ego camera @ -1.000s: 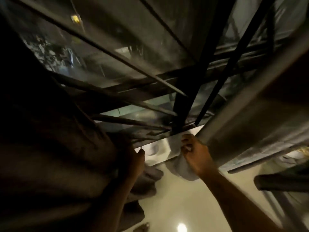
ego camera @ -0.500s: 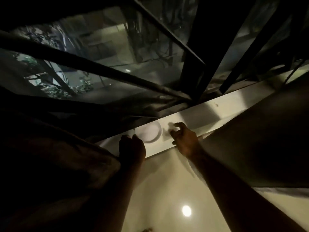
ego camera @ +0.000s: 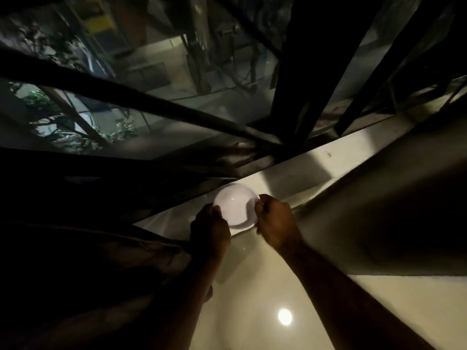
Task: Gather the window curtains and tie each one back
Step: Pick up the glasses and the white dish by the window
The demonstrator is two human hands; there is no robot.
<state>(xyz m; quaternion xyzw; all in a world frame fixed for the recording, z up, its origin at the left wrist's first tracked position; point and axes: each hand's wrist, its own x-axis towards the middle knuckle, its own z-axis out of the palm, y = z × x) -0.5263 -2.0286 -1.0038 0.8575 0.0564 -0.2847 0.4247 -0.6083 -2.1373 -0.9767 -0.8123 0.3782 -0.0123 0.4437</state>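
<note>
A white round bowl (ego camera: pixel 236 207) sits tilted at the pale window sill (ego camera: pixel 298 173). My left hand (ego camera: pixel 211 229) grips its left rim and my right hand (ego camera: pixel 274 221) grips its right rim. A dark gathered curtain (ego camera: pixel 83 269) bunches at the lower left, under my left arm. Another dark curtain (ego camera: pixel 394 210) hangs along the right side, beside my right arm. Neither hand touches a curtain.
A window (ego camera: pixel 156 79) with dark metal bars (ego camera: pixel 141 107) fills the upper view, with plants and a building outside. Below the sill lies a glossy pale floor (ego camera: pixel 252 299) with a lamp reflection (ego camera: pixel 285 317).
My right hand let go of the right curtain's lower corner, and my left hand left the gathered curtain. Both hands moved to the sill and took hold of the white bowl.
</note>
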